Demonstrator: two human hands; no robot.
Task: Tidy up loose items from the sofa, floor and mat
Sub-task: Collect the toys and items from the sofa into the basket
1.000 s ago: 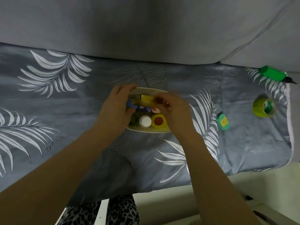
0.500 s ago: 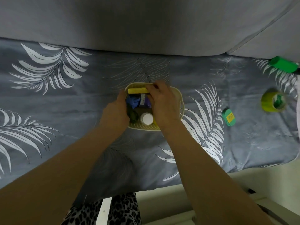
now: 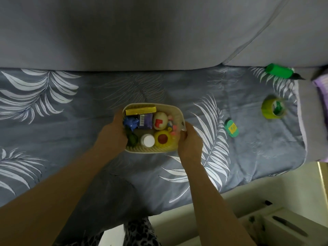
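Observation:
A cream plastic basket (image 3: 178,110) sits on the leaf-patterned grey cover of the sofa seat (image 3: 74,121). Inside lie a yellow box (image 3: 140,110), a blue toy (image 3: 131,122), a purple box (image 3: 145,121), a cream egg-shaped item with a red mark (image 3: 160,121), a white cap (image 3: 147,140) and a yellow round item (image 3: 162,138). My left hand (image 3: 111,137) grips the basket's left rim. My right hand (image 3: 190,142) grips its right rim. Loose on the seat to the right are a small green case (image 3: 231,129), a yellow-green tape roll (image 3: 273,109) and a green tube (image 3: 279,73).
The grey sofa back (image 3: 159,32) rises behind the seat. A purple cloth (image 3: 322,89) shows at the far right edge. Below the seat's front edge lie pale floor and a white box (image 3: 276,226). Patterned trouser legs (image 3: 138,233) show at the bottom.
My right hand has let go of the yellow box, which now lies at the basket's back, and moved to the right rim. My left hand has stayed at the left rim.

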